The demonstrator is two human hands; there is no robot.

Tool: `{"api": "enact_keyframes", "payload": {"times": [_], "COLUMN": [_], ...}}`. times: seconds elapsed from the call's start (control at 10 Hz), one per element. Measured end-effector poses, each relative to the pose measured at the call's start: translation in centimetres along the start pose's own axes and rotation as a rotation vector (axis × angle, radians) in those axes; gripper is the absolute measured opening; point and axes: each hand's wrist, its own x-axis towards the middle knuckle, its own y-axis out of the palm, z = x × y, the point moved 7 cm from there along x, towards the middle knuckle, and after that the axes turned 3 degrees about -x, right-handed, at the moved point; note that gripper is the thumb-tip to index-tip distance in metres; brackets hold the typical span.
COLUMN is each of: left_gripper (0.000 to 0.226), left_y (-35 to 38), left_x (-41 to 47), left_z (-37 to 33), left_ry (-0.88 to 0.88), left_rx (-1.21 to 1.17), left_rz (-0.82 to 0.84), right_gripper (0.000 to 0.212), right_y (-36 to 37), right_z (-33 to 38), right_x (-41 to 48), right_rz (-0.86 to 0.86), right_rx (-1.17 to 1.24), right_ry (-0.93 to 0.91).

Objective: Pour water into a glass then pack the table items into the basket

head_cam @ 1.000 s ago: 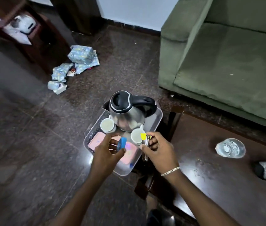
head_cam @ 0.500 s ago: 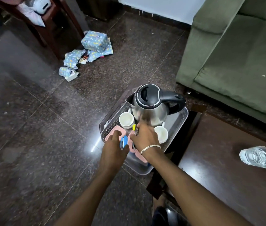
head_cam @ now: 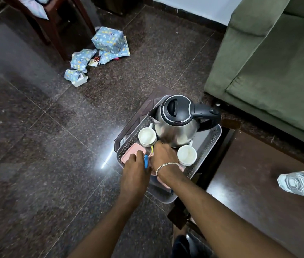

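Dark speckled polished stone floor [head_cam: 35,146] fills most of the view, olive-green fabric sofa [head_cam: 270,71] at upper right, dark glossy wooden table [head_cam: 249,183] at lower right. Grey perforated plastic basket [head_cam: 210,144] sits just beside the table's left edge, over the floor. Inside it: stainless-steel electric kettle with black lid and handle [head_cam: 177,125] at the far end, upright; pink flat plastic lid-like piece [head_cam: 128,155] at the near left, partly under the hands; two white ceramic cups, one [head_cam: 147,135] left of the kettle, the other [head_cam: 186,155] at its near right, both upright, touching or nearly touching the kettle. Clear faceted drinking glass holding water [head_cam: 300,184] stands on the table, far right, well apart from the basket. Blue patterned gift-wrapped boxes and torn paper [head_cam: 99,51] lie on the floor at upper left beside a dark wooden chair leg [head_cam: 54,34]. Left hand [head_cam: 136,170] is over the basket, fingers closed around a small blue object [head_cam: 146,162]. Right hand [head_cam: 163,156], silver chain bracelet [head_cam: 166,165] on the wrist, reaches into the basket beside the kettle base, pinching a thin item with a yellow tip [head_cam: 152,148]; what that item is, cannot tell.
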Motion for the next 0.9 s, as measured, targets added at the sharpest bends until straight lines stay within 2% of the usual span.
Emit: {"api": "enact_keyframes", "payload": {"times": [0.3,0.6,0.8,0.9], "left_gripper": [0.043,0.044,0.042,0.042], "left_y": [0.4,0.0,-0.5,0.7], "left_x": [0.4,-0.1,-1.1,-1.4], "left_z": [0.6,0.6,-3.2,-6.3], "left_ry": [0.02,0.018,0.194,0.275], "left_rx": [-0.034,-0.036,-0.019,-0.09], "left_rz": [0.058,0.006,-0.064,-0.035], "right_gripper": [0.015,0.03,0.037,0.039], "right_y": [-1.2,-3.3,-6.5,-8.1], "right_z": [-1.8,-3.3,-5.9,-9.2], "right_x": [-0.4,-1.2,-3.5,-5.2], "right_rz": [0.059,0.021,-0.134,-0.245], "right_rx": [0.005,0.139,0.236,0.346], "right_ry": [-0.042,-0.084,-0.148,-0.131]}}
